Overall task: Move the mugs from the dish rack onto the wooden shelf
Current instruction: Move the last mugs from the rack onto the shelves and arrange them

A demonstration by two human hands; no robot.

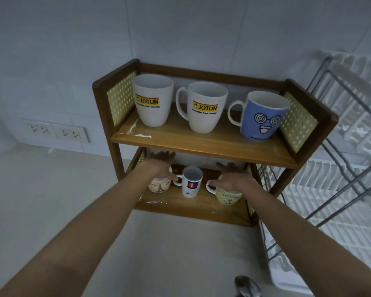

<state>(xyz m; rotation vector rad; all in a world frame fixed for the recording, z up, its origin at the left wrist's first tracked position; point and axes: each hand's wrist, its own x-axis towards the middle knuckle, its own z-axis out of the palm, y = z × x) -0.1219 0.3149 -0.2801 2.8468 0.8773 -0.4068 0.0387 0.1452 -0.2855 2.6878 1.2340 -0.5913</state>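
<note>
both hands reaching into the bottom tier of the wooden shelf point(204, 144), six mugs sitting on it already

going biggest to smallest: the white dish rack point(338, 189) is standing just right of the shelf, looking bare where it shows. up top the two white jotun mugs point(152, 100) point(202, 108) and the blue face mug point(263, 116) are standing upright in a row. down below, the left hand point(162, 165) is lying flat over the beige patterned mug point(159, 185), fingers spread and pointing at the back wall, not really curling round it. the right hand point(231, 177) is doing the same over the green anchor mug point(227, 197), fingers blurred, so can't tell if it's gripping. the small white mug point(191, 183) is sitting between them, untouched.
</note>
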